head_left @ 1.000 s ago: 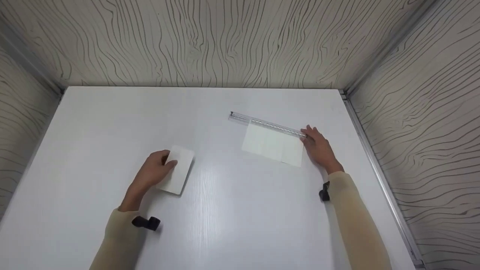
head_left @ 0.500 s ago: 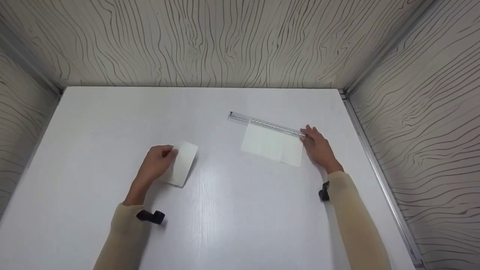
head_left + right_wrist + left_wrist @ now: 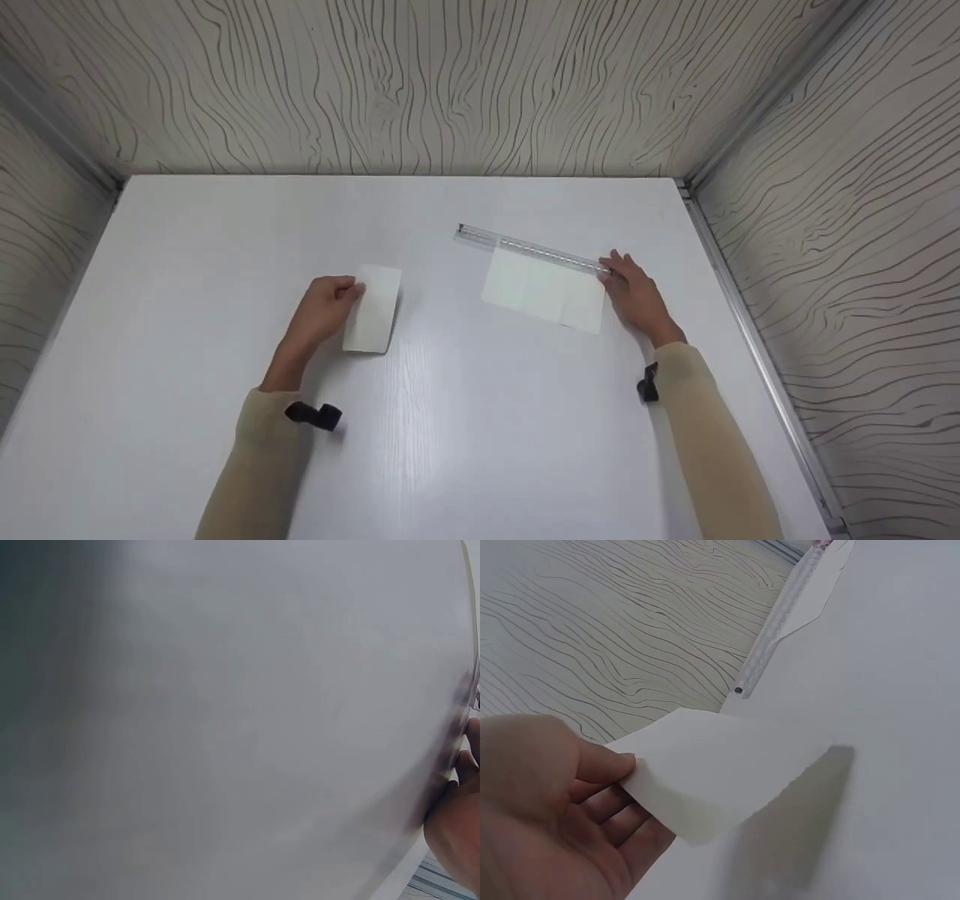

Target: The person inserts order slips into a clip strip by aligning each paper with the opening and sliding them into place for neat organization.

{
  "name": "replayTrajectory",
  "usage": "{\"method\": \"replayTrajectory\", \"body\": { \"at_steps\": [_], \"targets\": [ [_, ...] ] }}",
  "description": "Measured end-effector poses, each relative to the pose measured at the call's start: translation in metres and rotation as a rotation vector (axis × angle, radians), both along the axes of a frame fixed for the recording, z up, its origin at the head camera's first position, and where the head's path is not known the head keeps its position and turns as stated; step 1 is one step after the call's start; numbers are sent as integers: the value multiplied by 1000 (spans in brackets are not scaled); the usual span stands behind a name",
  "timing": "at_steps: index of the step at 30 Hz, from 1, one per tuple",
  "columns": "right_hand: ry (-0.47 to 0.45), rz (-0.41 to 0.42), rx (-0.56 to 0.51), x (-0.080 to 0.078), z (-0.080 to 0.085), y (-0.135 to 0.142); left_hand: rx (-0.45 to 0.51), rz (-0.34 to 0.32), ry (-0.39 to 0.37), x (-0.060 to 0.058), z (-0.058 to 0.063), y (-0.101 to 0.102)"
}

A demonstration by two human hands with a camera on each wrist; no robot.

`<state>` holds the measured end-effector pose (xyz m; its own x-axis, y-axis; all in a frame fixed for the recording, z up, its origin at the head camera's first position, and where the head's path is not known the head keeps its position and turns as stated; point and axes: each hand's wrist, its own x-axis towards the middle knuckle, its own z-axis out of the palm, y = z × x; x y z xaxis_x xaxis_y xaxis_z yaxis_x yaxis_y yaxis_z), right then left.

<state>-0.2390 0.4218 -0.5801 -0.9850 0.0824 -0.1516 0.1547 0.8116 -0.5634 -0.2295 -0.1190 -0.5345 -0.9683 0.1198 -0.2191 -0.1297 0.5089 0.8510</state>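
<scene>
In the head view my left hand (image 3: 324, 309) pinches a white paper card (image 3: 376, 319) by its upper left edge. The left wrist view shows this card (image 3: 720, 765) tilted above the table, its shadow beneath. On the right side, my right hand (image 3: 639, 300) holds the right end of a long clear plastic bar (image 3: 540, 252) between thumb and fingers. Several white cards (image 3: 544, 292) lie side by side along the bar's near edge. Only part of the right hand (image 3: 454, 821) appears at the edge of the right wrist view.
A white table (image 3: 465, 450) carries everything. Wood-grain patterned walls (image 3: 420, 90) enclose its back and sides, with a metal rail (image 3: 765, 352) along the right edge. Each sleeve cuff bears a black wrist camera (image 3: 315, 415).
My left hand has moved forward and to the right with its card, which has turned more upright in view. The right hand, bar and row of cards stay practically in place.
</scene>
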Motion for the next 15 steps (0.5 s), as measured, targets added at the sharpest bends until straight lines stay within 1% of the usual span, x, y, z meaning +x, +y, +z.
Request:
{"method": "replayTrajectory", "body": {
  "at_steps": [7,12,15],
  "targets": [
    [-12,-8,-15,-1,-2,0,16,3,8,-8,-2,7],
    [-17,-7,-17,-2,-1,1,36,19,-32,-15,-3,11],
    [-24,-6,-15,-2,0,1,67,35,-52,-20,-4,12]
  ]
}}
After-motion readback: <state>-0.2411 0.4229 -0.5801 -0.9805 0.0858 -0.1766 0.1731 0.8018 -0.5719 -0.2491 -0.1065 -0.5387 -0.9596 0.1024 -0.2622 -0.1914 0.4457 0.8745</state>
